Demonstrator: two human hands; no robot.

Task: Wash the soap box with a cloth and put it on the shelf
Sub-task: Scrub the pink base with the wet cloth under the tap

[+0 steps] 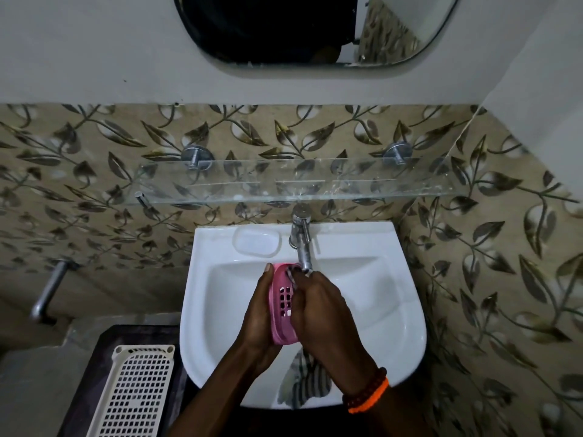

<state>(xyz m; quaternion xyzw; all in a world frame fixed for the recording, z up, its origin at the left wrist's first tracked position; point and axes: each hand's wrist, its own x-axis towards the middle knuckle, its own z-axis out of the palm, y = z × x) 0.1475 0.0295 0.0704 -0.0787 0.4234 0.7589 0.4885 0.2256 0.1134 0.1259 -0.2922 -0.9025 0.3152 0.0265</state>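
Note:
A pink soap box (283,305) with a slotted grid bottom stands on edge over the white sink (391,310). My left hand (257,313) cups it from the left, thumb at its top end. My right hand (318,307) presses a striped grey cloth (301,378) against the box's inner side; most of the cloth hangs down below my wrist into the basin. The box sits just under the spout of the metal tap (303,244). A clear glass shelf (293,181) on two metal brackets spans the wall above the sink.
A translucent white soap box lid (257,242) lies on the sink's back ledge, left of the tap. A white perforated plastic tray (138,392) rests at lower left. A metal pipe (50,288) sticks out of the left wall. A mirror (284,29) hangs above.

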